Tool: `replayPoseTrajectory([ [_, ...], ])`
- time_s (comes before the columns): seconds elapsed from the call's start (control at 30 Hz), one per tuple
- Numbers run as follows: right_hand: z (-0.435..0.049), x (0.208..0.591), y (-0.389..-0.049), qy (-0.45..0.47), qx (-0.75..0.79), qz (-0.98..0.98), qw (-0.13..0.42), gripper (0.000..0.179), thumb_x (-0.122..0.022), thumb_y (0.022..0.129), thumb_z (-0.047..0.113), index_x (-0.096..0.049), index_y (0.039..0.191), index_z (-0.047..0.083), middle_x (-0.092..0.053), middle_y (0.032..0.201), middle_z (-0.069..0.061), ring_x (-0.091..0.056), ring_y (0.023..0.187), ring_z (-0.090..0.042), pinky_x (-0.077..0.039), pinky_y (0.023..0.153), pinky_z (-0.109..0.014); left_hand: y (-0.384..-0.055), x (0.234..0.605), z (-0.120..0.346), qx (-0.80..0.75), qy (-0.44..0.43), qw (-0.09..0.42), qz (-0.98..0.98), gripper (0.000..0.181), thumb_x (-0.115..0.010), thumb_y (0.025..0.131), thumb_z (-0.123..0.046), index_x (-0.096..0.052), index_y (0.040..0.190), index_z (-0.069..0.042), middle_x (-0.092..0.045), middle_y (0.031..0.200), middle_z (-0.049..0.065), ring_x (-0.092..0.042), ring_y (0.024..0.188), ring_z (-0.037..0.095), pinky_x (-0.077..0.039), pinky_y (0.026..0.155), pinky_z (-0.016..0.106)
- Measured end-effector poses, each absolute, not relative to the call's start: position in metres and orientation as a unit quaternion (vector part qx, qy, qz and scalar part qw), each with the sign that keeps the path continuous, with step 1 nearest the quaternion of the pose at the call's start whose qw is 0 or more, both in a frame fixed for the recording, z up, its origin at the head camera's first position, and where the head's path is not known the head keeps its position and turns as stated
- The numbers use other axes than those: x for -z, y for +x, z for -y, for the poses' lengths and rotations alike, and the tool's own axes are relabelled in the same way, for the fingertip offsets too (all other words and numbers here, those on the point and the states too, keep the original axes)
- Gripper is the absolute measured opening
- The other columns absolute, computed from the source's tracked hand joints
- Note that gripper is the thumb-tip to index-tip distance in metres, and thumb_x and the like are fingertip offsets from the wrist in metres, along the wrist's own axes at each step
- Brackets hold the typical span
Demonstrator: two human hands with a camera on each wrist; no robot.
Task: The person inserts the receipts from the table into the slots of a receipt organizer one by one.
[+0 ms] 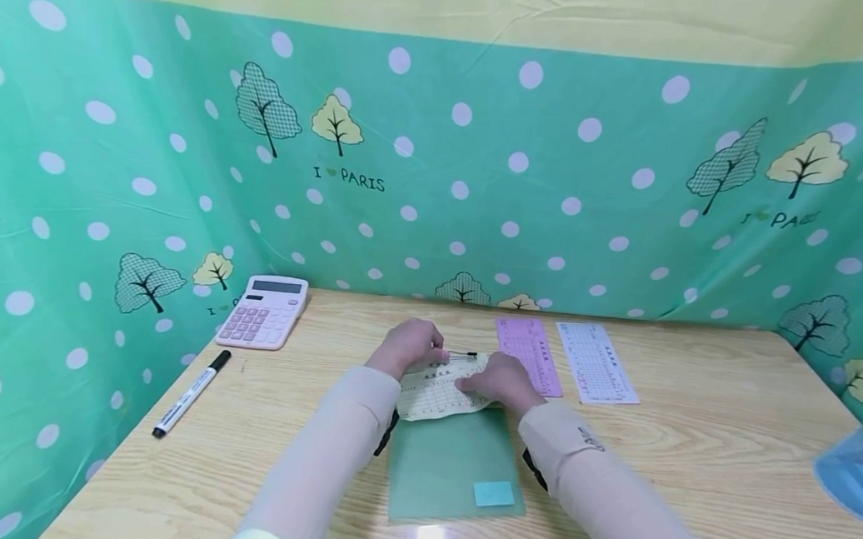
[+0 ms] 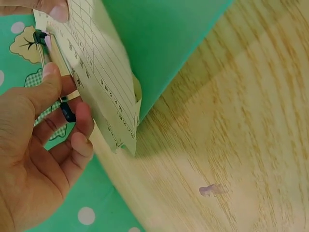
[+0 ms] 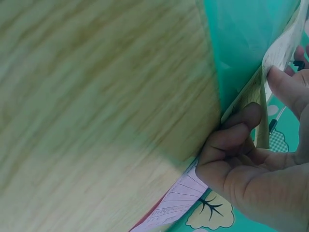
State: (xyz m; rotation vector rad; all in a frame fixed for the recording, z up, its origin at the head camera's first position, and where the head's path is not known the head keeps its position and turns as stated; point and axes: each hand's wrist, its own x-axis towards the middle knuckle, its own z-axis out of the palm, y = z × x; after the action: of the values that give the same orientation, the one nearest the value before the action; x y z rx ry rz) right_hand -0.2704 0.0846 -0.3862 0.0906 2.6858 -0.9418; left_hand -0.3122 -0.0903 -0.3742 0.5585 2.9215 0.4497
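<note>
1. We see the left hand (image 1: pixel 411 345) with thumb and fingers closed on the black-tipped metal rod (image 2: pixel 67 112); the right hand (image 1: pixel 502 381) pinches the cream paper (image 1: pixel 433 395) over the far end of the green folder (image 1: pixel 448 463).
2. We should hold the paper edge flat and the rod parallel to it; uneven pressure could, we judge, crease it.
3. We count one rod, one folder, one blue label (image 1: pixel 494 493); paper layers, we cannot tell.
4. Outward on the desk (image 1: pixel 728 440): one purple slip (image 1: pixel 527 351), one pale-blue slip (image 1: pixel 598 365), one calculator (image 1: pixel 263 312), one marker (image 1: pixel 190 395); one blue basket (image 1: pixel 834 473).
</note>
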Motion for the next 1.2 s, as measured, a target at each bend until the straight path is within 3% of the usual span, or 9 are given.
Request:
replayPoseTrajectory([
  [0.3,-0.0888,0.3822,-0.2695,0.021,0.331,-0.93,0.161,0.052,-0.078,0.088,0.037,-0.058,0.107,-0.007,-0.055,0.088,-0.012,-0.052,0.08,-0.026,-0.046,0.071,-0.035,-0.3112,0.3748,0.0909,-0.144,0.192,0.07,-0.968,0.031,-0.071,0.097,-0.024,-0.069,0.071,-0.008,-0.056,0.066,-0.001,-0.048,0.066,0.015,-0.042,0.067,0.03],
  [0.43,-0.0907,0.3815,-0.2711,0.019,0.334,-0.927,0.172,0.052,-0.079,0.087,0.035,-0.056,0.108,-0.007,-0.055,0.09,-0.012,-0.052,0.081,-0.026,-0.046,0.07,-0.035,-0.3112,0.3755,0.0908,-0.14,0.197,0.066,-0.968,0.029,-0.071,0.097,-0.023,-0.069,0.073,-0.007,-0.058,0.067,0.0,-0.049,0.066,0.016,-0.043,0.067,0.031],
  [0.67,-0.0916,0.383,-0.2728,0.029,0.34,-0.924,0.174,0.042,-0.081,0.086,0.031,-0.053,0.095,0.0,-0.048,0.081,-0.009,-0.046,0.071,-0.022,-0.038,0.06,-0.031,-0.311,0.3751,0.091,-0.147,0.198,0.069,-0.967,0.028,-0.072,0.097,-0.022,-0.07,0.072,-0.007,-0.055,0.064,-0.002,-0.047,0.063,0.014,-0.041,0.065,0.028],
  [1.2,-0.0852,0.3857,-0.2697,0.054,0.356,-0.92,0.151,0.033,-0.077,0.087,0.027,-0.059,0.094,0.0,-0.049,0.079,-0.007,-0.048,0.072,-0.022,-0.039,0.06,-0.03,-0.3113,0.3729,0.0902,-0.155,0.202,0.074,-0.964,0.026,-0.073,0.096,-0.019,-0.07,0.073,-0.006,-0.056,0.066,0.001,-0.047,0.066,0.015,-0.041,0.066,0.029],
])
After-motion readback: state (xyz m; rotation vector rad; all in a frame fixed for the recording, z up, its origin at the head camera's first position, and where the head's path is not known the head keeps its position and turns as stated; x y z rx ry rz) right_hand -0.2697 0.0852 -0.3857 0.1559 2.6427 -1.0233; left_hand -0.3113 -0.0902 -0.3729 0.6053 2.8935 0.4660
